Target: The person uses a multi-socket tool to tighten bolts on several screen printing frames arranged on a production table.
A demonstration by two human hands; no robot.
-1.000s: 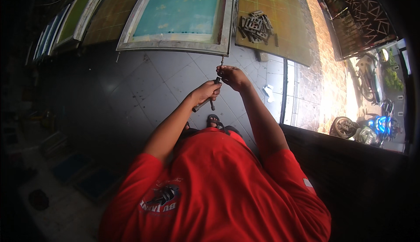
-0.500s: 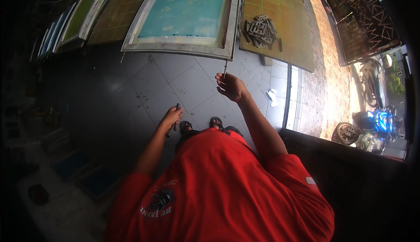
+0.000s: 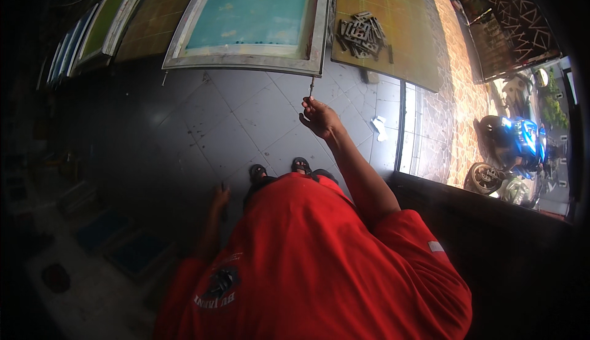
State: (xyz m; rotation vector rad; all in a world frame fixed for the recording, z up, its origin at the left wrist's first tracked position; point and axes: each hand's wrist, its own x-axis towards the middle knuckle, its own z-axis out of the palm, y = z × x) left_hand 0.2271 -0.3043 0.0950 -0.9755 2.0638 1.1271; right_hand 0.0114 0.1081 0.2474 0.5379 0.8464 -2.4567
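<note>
R hand [image 3: 319, 117] pinches thin rod [image 3: 312, 85]; L hand [image 3: 219, 197] dim, grip unclear.

Single view here: head-mounted fisheye, looking steeply down our own front. We see our red shirt [image 3: 319, 266] filling the lower frame, close to the lens, and the tiled floor [image 3: 246, 119] farther below. The framed screens [image 3: 252, 20] sit along the top edge, farthest off. Straight edges bow toward the rim, corners go dark. The doorway and street fall at right. No second view to overlap.
</note>
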